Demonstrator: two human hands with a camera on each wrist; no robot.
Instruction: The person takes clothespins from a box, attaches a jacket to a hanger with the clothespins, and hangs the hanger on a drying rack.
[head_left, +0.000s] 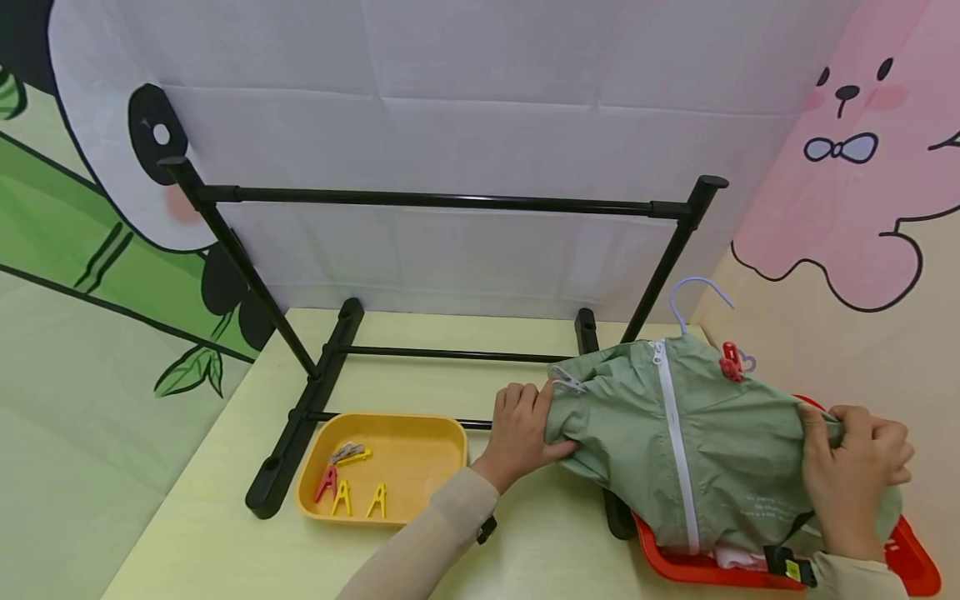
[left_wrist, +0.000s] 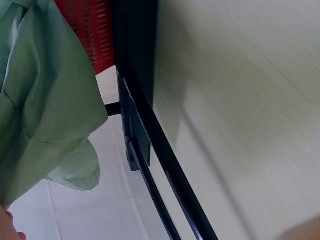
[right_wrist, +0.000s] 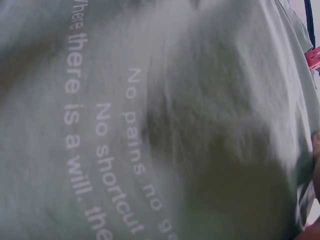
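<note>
White lettering (right_wrist: pixel 103 130) stands on the right, near part of the green jacket (head_left: pixel 738 450). Seen close from the right wrist, three lines read in part: "here there is a will. the" (the first word's start is cut off), "No shortcut" and "No pains no ga", which runs out of view. The yellow label (head_left: pixel 792 570) on the near right wrist strap (head_left: pixel 775 558) is too small to read.

Head view forward and down from above; left wrist view close, right closer, green jacket (head_left: pixel 731 442) in all three.
</note>
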